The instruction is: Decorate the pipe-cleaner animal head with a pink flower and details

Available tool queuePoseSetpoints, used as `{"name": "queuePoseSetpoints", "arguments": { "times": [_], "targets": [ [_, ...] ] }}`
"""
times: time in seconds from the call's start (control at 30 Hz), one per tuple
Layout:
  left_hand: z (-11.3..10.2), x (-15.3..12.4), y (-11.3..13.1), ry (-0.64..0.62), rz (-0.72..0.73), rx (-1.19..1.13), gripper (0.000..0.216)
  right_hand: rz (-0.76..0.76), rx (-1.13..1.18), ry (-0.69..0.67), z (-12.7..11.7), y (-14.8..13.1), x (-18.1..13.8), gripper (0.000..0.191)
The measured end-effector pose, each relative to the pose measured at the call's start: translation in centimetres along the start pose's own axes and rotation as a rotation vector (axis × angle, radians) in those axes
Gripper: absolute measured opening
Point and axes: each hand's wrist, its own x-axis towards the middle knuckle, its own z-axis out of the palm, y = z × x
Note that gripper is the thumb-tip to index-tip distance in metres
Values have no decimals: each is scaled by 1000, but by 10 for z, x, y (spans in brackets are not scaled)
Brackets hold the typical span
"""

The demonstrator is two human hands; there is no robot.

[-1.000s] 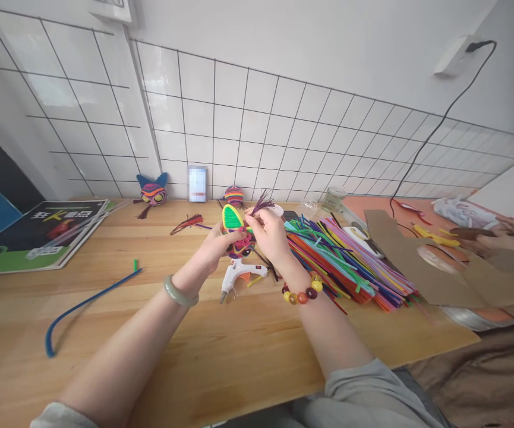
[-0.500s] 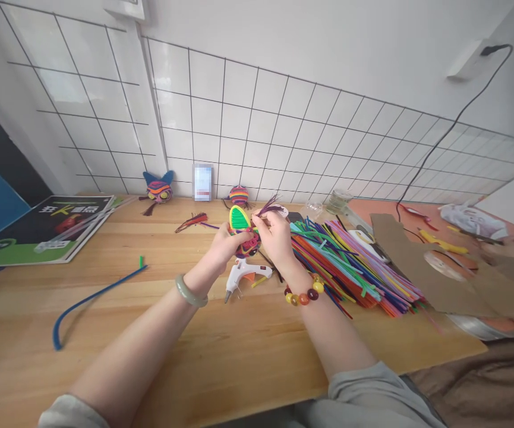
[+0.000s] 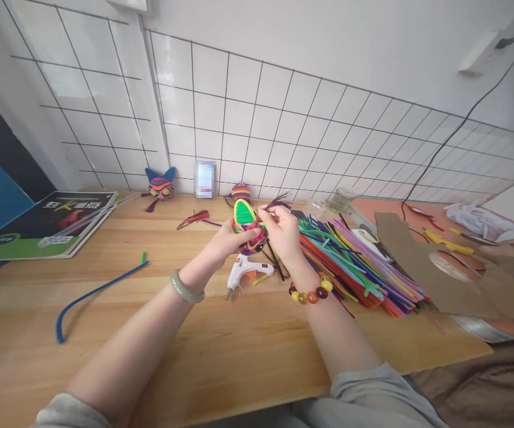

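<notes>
Over a pale wooden table [image 3: 239, 356], we are clasping a round, multicoloured, green-eared figure [image 3: 252, 245] in closed left fingers [image 3: 246, 236], while our right fingers [image 3: 273, 220] are pinching a purple thread tassel [image 3: 280, 201] beside it.

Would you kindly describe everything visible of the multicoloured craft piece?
The multicoloured craft piece has an upright green, yellow-edged ear above a rounded pink and purple body, seemingly of yarn or pipe cleaner. The left hand grips it above the light wooden table, thumb hiding some; whether the right hand touches it is unclear.
</notes>
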Motion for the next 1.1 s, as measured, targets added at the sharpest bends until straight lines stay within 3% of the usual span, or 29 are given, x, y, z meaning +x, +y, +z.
{"name": "queuePoseSetpoints", "arguments": {
  "times": [0.13,0.37,0.63,0.83,1.1],
  "targets": [
    [-2,-1,0,-93,-12,-36,40,102,86,-8,-4,-4,3,19],
    [0,-2,-1,-114,-47,-15,42,259,116,-137,-16,-4,10,22],
    [1,-7,8,-156,-53,6,42,79,54,-206,-26,-19,8,19],
    [0,-10,12,-138,-77,3,44,-65,-165,-204,-33,-21,8,17],
    [-3,-10,14,-168,-148,-35,41,-107,-195,-265,-31,-20,7,18]
  ]
}}
